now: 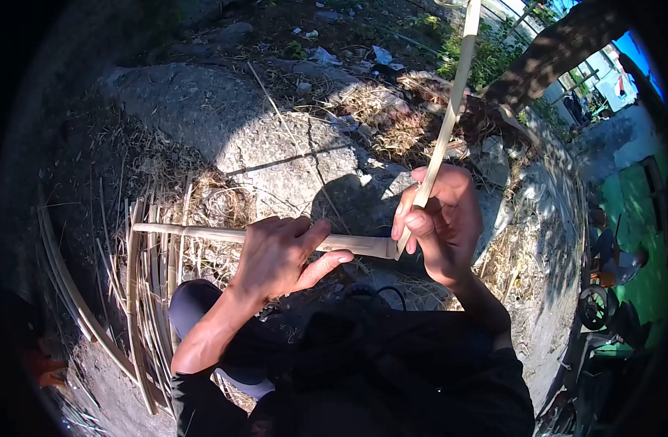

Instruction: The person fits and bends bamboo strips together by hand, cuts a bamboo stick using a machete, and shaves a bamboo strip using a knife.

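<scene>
My left hand (279, 255) lies over a pale split-bamboo piece (366, 246) that runs sideways in front of me, its fingers wrapped across the top and the thumb pointing right. My right hand (443, 226) pinches a long, thin bamboo strip (450, 120) between thumb and fingers. The strip slants up and out past the top edge of the view. Its lower end meets the right end of the sideways piece; whether the two are joined there I cannot tell.
Several bamboo strips (153, 306) lie on the ground at left, with a curved one (79, 313) beyond them. A large stone slab (290, 156) spreads ahead, with dry shavings (403, 135) around it. A tree trunk (556, 58) leans at upper right; a wheel (593, 306) stands at far right.
</scene>
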Available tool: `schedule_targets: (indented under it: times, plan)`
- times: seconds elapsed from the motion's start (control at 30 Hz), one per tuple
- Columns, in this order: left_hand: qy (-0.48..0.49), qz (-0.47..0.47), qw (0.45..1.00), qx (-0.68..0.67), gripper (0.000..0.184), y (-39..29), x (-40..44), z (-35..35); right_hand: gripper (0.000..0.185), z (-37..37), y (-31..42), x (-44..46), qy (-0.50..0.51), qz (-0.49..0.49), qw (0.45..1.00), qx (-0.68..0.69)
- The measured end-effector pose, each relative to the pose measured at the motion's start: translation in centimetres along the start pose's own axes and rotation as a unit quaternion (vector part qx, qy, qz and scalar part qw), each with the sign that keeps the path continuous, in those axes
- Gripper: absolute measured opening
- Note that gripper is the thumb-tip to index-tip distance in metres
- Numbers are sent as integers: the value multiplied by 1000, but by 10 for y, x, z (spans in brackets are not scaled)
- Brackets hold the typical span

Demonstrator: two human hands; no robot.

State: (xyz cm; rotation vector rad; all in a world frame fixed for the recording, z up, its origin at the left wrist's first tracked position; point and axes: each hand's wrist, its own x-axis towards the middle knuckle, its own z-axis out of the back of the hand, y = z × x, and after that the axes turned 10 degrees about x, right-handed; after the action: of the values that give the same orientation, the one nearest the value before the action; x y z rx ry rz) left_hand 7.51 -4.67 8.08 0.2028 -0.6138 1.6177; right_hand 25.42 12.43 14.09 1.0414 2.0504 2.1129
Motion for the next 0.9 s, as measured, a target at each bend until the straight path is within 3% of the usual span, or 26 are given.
schedule_targets:
  times: [0.9]
  plan:
    - [22, -17, 1000, -3, 52, 3, 3, 3, 42, -1, 0, -5, 8, 9, 999, -33]
